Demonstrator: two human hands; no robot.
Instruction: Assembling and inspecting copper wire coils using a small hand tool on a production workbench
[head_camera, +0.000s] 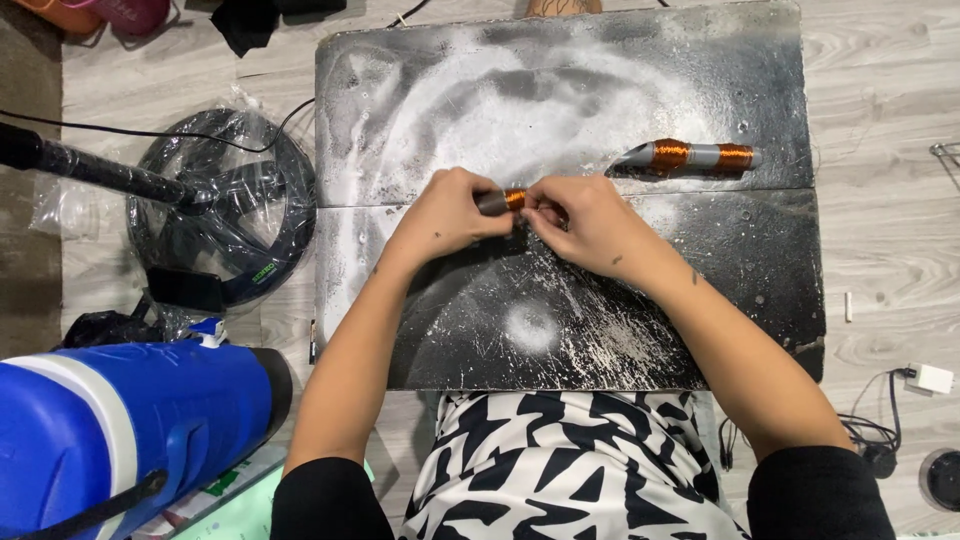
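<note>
My left hand (447, 213) and my right hand (588, 222) meet over the middle of a black, white-smeared board (560, 110). Between them they pinch a short grey rod wound with copper wire (503, 199); the left fingers grip its grey end, the right fingers cover the other end. Only a small stretch of the copper winding shows between the fingers. A second, longer grey rod with two copper windings (690, 156) lies on the board to the right, beyond my right hand and apart from it.
A black hoop wrapped in clear plastic (225, 205) lies on the wooden floor left of the board, with a black pole (95, 170) across it. A blue and white jug (120, 425) sits at the lower left. A white plug with cables (930, 378) lies at the right.
</note>
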